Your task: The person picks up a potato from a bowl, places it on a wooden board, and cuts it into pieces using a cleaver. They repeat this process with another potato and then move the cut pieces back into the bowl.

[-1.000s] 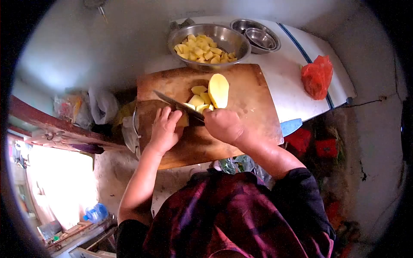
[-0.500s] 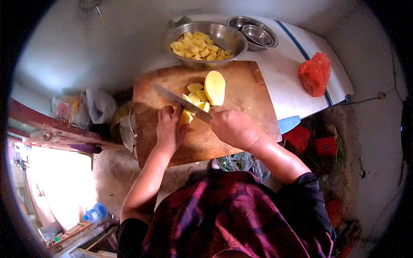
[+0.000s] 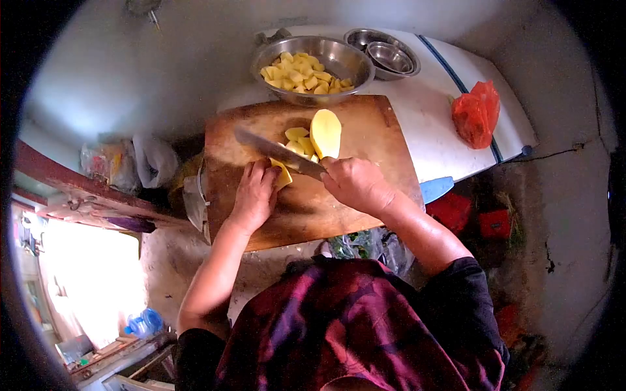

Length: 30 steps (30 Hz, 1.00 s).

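My right hand (image 3: 357,186) grips the handle of a kitchen knife (image 3: 277,151), whose wide blade slants up and left across the wooden cutting board (image 3: 365,130). My left hand (image 3: 256,193) has its fingers closed on a potato piece (image 3: 282,174), just on the near side of the blade. Beyond the blade lie several cut potato chunks (image 3: 298,139), partly hidden by it. A peeled potato half (image 3: 326,133) rests to their right, on the board.
A steel bowl (image 3: 360,65) of potato chunks stands behind the board. Smaller metal bowls (image 3: 390,57) sit to its right. A red plastic bag (image 3: 476,116) lies on the white table (image 3: 427,98), and something blue (image 3: 437,189) pokes out by the board's right edge.
My left hand has turned slightly and shows more of the potato piece. The knife and my right hand have shifted a little; the blade stays beside the piece.
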Motion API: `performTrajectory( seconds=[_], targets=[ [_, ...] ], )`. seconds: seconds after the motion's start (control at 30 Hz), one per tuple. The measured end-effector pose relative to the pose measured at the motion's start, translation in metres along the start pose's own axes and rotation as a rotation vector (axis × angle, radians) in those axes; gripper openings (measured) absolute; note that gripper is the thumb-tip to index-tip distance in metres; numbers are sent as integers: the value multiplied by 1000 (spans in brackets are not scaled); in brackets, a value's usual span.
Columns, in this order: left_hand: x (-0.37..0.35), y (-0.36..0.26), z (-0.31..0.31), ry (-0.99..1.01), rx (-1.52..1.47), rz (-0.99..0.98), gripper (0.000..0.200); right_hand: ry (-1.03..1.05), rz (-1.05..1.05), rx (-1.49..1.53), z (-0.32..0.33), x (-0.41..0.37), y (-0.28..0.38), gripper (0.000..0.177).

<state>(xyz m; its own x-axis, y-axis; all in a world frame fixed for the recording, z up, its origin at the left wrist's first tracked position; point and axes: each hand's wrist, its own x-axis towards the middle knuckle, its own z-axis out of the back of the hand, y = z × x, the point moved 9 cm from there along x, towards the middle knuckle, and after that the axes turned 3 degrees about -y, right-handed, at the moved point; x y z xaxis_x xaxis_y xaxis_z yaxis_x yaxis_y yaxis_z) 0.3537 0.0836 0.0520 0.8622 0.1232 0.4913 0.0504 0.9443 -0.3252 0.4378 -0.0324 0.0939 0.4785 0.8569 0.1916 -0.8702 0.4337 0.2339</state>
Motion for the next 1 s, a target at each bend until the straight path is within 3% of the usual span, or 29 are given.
performTrajectory(
  seconds=[0.23,0.4,0.43,0.5,0.53,0.67,0.83,0.97,1.0],
  targets=[
    [3,-3,6,-21,39,-53,46,114,77,-158,-4,14,7,14],
    [4,9,-3,78,-22,133,51,98,112,-205,-59,26,6,16],
    [3,10,-3,89,-27,167,52,51,51,-88,-55,25,-1,17],
    [2,13,-8,11,-88,201,52,-41,-82,154,-40,16,-17,18],
    [3,12,-10,-47,-73,209,52,13,-13,65,-40,14,-14,19],
    [0,6,-10,-160,4,291,48,-61,-89,163,-10,-1,-11,17],
    [-4,9,-19,-163,-81,371,48,45,-150,134,-6,-8,-6,18],
    [-7,6,-13,-275,-92,317,50,208,-281,222,-24,2,-17,27],
    [-4,2,-10,-234,-45,289,50,197,-214,199,-30,7,-12,24]
  ],
)
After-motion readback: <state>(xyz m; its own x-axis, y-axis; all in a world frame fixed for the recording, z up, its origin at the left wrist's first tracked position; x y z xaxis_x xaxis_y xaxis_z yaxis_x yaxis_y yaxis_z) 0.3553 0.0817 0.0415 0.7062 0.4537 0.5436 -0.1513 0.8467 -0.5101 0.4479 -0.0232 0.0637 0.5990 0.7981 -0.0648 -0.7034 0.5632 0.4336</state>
